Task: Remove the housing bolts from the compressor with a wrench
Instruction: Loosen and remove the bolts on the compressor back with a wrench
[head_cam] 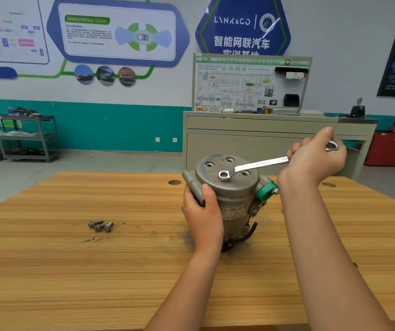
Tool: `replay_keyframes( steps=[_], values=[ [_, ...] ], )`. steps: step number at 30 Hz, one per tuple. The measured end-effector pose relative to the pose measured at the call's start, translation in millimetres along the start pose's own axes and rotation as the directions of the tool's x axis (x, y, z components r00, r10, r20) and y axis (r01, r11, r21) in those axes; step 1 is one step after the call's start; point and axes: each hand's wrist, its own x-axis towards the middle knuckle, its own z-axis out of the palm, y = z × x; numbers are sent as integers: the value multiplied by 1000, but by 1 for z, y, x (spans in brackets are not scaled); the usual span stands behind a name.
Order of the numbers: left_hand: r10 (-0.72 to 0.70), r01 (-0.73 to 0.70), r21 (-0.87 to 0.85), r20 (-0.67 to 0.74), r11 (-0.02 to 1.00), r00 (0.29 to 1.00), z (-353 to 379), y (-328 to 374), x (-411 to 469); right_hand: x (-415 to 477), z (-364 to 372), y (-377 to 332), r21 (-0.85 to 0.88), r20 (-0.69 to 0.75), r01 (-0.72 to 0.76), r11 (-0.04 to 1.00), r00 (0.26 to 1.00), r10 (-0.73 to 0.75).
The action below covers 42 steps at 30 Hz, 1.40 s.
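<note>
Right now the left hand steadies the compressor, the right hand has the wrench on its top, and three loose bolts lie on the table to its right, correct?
Not quite. The head view shows the three loose bolts on the table to the left of the compressor, not its right. The left hand does steady it, and the right hand has the wrench on its top.

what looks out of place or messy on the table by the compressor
Three loose grey metal bolts lie clustered on the wooden table, left of the grey metal compressor, with dark specks and scuffs nearby. The compressor stands on end, gripped by the left hand; the right hand holds the silver ring wrench on its top.
</note>
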Motion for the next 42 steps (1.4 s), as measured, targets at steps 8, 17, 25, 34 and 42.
replay_keyframes(
  steps=[8, 17, 25, 34, 42],
  values=[
    [3, -3, -14, -30, 1000, 1000, 2, -2, -2, -7, -21, 4, -109, -2, 137, 985, 990, -138],
    [15, -18, -72, -45, 997, 999, -5, -2, 7, -44, -44, 11, 19, 107, 294, 956, 950, -294],
    [73, -73, -23, -18, 997, 997, -6, -4, 10, -27, -39, 5, 58, 98, 131, 990, 986, -136],
    [108, -108, -6, -71, 994, 992, -7, -2, 7, -13, -25, -2, 115, 150, -133, 984, 982, 116],
    [143, -148, 69, 65, 987, 988, -14, 0, 22, 28, -5, 12, -54, 226, -501, 863, 836, 500]
  ],
)
